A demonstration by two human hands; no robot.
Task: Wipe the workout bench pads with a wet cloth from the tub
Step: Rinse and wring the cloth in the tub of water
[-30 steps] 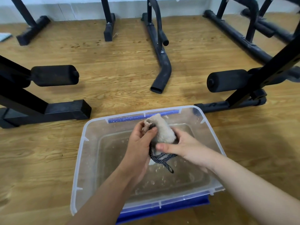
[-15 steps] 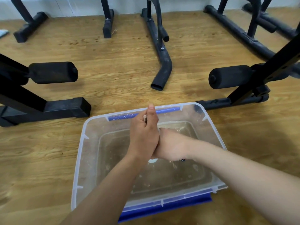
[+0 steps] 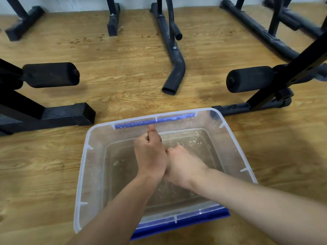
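Left hand (image 3: 150,156): curled into a fist above the clear tub (image 3: 92,174); a dark sliver of the cloth (image 3: 147,137) shows at its thumb.
Right hand (image 3: 184,165): pressed against the left one; its fingers are hidden, so I cannot tell its hold.
Why here: likely wringing, so drips fall into the water and not on the wooden floor (image 3: 123,82).
Edges: the rim surrounds both wrists, so lifting straight up clears it.
Room: open floor lies beyond the tub, between the left foam roller pad (image 3: 51,75) and the right foam roller pad (image 3: 249,79).
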